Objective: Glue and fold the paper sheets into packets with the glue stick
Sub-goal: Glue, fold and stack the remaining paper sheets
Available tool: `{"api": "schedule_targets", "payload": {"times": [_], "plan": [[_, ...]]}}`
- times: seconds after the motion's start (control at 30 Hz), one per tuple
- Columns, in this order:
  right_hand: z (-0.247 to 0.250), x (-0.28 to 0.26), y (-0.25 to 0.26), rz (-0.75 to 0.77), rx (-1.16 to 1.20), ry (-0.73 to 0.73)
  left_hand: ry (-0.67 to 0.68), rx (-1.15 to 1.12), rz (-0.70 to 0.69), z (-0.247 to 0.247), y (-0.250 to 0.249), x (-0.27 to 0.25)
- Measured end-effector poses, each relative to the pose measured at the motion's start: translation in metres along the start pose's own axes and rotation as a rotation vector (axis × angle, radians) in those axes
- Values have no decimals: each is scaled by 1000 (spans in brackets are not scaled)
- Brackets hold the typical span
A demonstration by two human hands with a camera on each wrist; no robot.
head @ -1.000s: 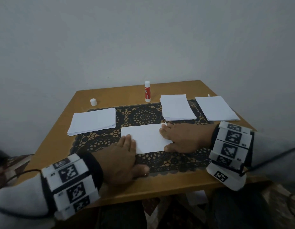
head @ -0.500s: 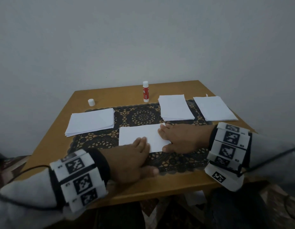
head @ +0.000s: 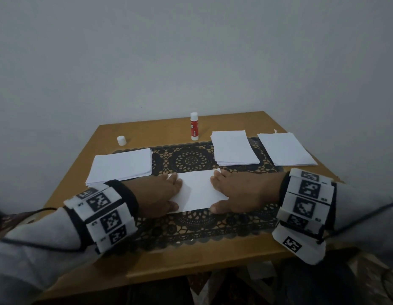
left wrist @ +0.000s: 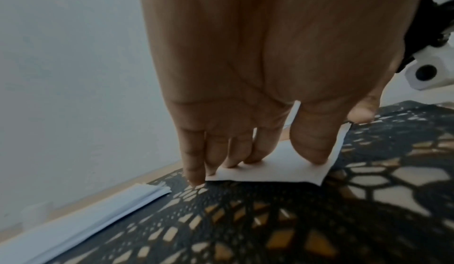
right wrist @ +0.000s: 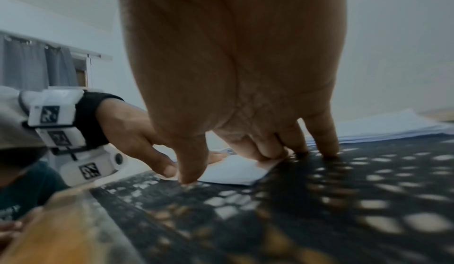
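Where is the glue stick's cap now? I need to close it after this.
In the head view the cap stands on the bare table at far left, left of the glue stick, behind the left paper stack.

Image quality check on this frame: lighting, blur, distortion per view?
Head view: dim, flat light, no glare, sharp on the glue stick; table edges splay from the wide lens. Left wrist: left hand fills the frame, doily foreground soft. Right wrist: right hand looms, doily blurred, folded sheet fairly clear.
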State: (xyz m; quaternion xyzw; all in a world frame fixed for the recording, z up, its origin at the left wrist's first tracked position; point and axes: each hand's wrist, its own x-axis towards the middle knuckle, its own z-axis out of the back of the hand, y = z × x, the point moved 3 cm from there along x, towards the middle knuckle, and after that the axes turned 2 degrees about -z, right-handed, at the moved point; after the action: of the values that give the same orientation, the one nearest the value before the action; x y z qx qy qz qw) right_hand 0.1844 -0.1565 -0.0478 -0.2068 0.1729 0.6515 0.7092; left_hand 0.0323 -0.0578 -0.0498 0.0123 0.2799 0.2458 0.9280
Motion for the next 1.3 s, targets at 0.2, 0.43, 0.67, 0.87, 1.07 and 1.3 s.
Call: {"api": "schedule_targets", "payload": {"times": [0.2, 0.43, 0.67, 0.87, 1.07, 1.3], "plan": [[7, -1, 31, -5, -200, 166, -19, 9, -17, 1, -1, 0], [11, -5, 36, -32, -232, 207, -41, -23, -22, -2, 0, 0], [13, -2, 44, -57, -176, 209, -51, -23, -29, -3, 0, -2], [0, -5, 68, 26, -100, 123, -77, -18, -41, -1, 0, -4], [4, 13, 46, 36, -21, 32, -82, -26, -36, -2, 1, -5], [2, 15, 48, 114, -28, 56, -84, -22, -35, -2, 0, -4]]}}
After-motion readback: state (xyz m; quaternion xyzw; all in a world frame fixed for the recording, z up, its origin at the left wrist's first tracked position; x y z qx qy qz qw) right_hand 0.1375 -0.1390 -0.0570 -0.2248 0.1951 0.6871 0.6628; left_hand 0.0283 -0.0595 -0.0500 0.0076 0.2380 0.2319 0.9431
